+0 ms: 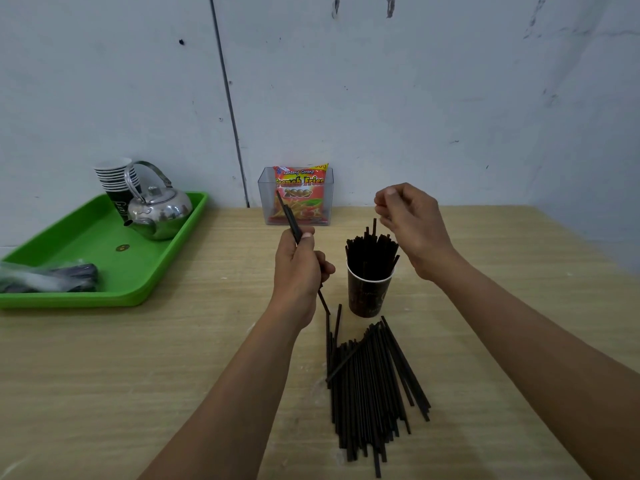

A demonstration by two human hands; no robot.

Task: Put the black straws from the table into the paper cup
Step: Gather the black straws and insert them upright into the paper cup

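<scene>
Our left hand [300, 268] is closed in a fist around a few black straws [290, 220], which slant up and away from the thumb toward the back wall and stick out below the fist toward the surface [138, 375]. Our right hand [412, 225] hangs just above the paper cup [367, 295], fingers curled loosely inward with thumb and forefinger close together; we cannot tell whether it still touches the one straw [374, 226] that stands taller than the rest beneath it. The cup is dark with a white rim, upright, and packed with straws fanning out of its mouth. Just in front of the cup, nearer to us, a loose pile of straws [370, 386] lies flat on the wood. At the back stands a clear box [266, 202] holding a snack packet [301, 192]. To the left sits a green tray [104, 244] carrying a metal kettle [161, 211] and stacked cups [116, 178].
</scene>
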